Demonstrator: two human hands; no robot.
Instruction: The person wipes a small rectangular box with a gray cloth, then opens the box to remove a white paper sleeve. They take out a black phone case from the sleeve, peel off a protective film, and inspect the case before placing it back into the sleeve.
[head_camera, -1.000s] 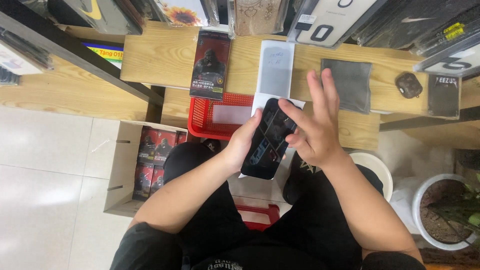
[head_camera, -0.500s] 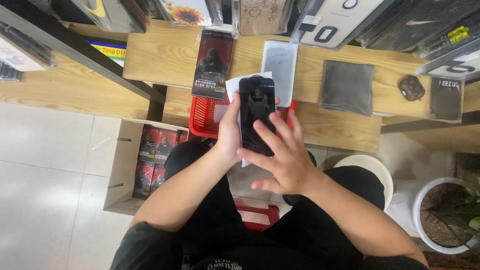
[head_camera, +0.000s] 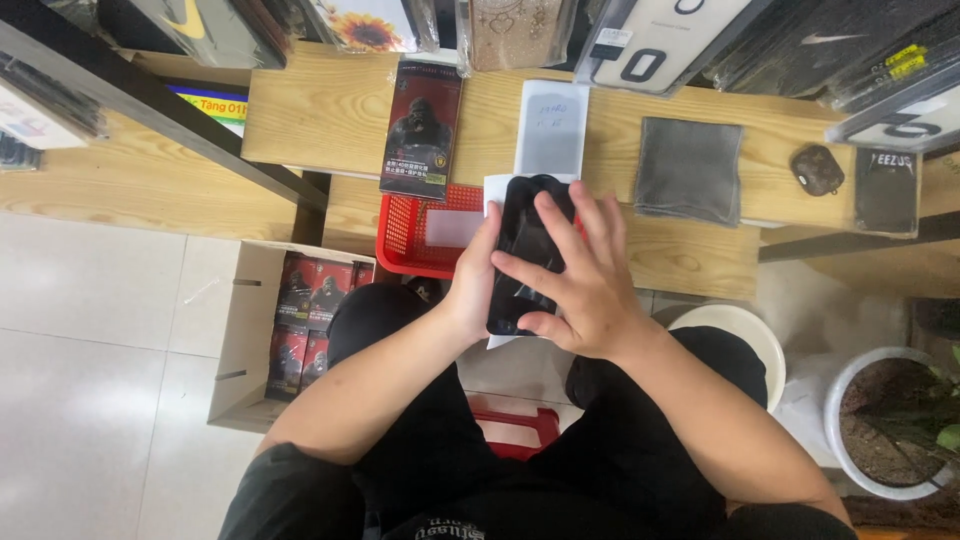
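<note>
A black phone (head_camera: 522, 255) is held upright above the lap, in front of the near edge of the wooden tabletop (head_camera: 320, 115). The left hand (head_camera: 475, 285) is wrapped around the phone's left edge, fingers hidden behind it. The right hand (head_camera: 580, 275) is laid flat on the phone's face with fingers spread and pressed against the glass; nothing is pinched. A white sheet (head_camera: 495, 190) is seen behind the phone, its corners showing above and below.

A red mesh basket (head_camera: 405, 235) is noted just left of the phone, partly under the tabletop's edge. On the tabletop, a dark retail package (head_camera: 421, 125) with a gorilla picture lies at left, a white flat sleeve (head_camera: 552, 125) lies directly beyond the phone, a grey cloth (head_camera: 690, 170) lies to the right, and a small dark brown case (head_camera: 817, 168) lies further right. On the floor at left, an open cardboard box (head_camera: 250, 340) of similar packages is recorded. A white stool (head_camera: 735, 335) shows beside the right forearm.
</note>
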